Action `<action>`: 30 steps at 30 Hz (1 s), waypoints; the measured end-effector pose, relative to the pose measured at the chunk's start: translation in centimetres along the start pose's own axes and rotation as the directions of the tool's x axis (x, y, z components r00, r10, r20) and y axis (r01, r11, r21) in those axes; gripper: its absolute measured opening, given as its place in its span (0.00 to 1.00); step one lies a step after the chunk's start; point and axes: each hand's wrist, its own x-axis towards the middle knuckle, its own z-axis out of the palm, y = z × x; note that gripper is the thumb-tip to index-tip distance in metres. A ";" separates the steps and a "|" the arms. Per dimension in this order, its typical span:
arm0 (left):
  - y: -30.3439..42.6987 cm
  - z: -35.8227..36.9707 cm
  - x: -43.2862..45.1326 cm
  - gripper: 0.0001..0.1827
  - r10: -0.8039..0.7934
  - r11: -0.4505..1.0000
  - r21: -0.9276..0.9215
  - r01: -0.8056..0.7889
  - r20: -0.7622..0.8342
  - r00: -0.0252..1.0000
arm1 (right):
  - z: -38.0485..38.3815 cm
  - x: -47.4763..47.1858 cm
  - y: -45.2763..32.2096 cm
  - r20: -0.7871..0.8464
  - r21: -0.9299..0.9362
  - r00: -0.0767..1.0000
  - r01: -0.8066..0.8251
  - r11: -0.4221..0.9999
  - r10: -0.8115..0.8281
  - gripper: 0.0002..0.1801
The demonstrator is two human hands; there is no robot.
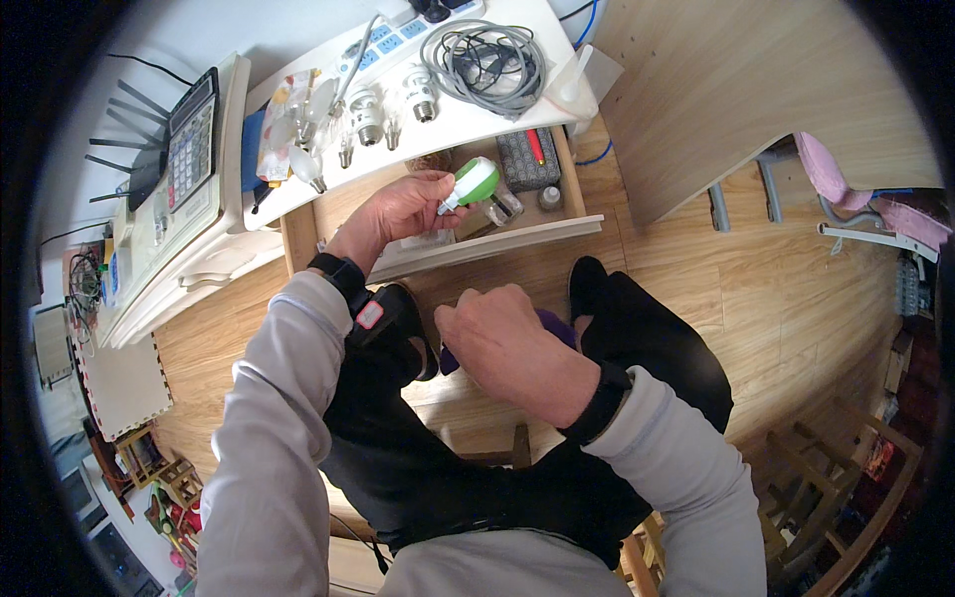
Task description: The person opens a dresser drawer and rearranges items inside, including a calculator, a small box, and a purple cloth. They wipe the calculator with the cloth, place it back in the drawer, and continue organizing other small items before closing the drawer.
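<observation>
My left hand (418, 205) pinches a small green and white plug-in device (471, 183) by its narrow white end. The device is above an open wooden drawer (489, 244). Nearer to my body, my right hand (507, 343) is curled around a dark purple cloth (556, 328), which shows on both sides of the fist; its fingertips are hidden. Inside the drawer are a patterned grey box (518, 175) with a red pen-like item (536, 147) on it, a clear bottle (503, 207) and a small white-capped bottle (550, 198).
Spiral lamps (365, 119) and small candle bulbs (306, 168) lie on the white tabletop (280, 213). Behind them are a power strip (392, 41) and a coiled grey cable (515, 97). A calculator (192, 138) is at left; a wooden panel (709, 97) stands at right.
</observation>
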 end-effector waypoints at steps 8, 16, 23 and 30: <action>1.1 0.8 -0.7 0.29 0.075 0.985 0.170 -0.032 -0.252 0.965 | 0.0 0.0 -0.1 0.036 -0.014 0.999 0.002 1.000 -0.002 0.10; 1.6 0.0 -0.8 0.30 0.034 0.981 0.190 0.028 -0.316 0.948 | -0.5 -0.2 0.1 0.061 -0.028 0.998 0.007 1.000 -0.005 0.10; -1.2 1.9 2.6 0.29 -0.044 0.999 0.011 0.045 -0.110 0.993 | 0.3 -0.1 0.0 0.026 -0.016 0.998 -0.048 0.999 0.049 0.07; -3.1 3.2 5.6 0.21 -0.149 0.972 0.148 0.182 -0.208 0.967 | 0.1 -0.6 0.5 0.061 -0.003 0.997 -0.046 0.999 0.046 0.07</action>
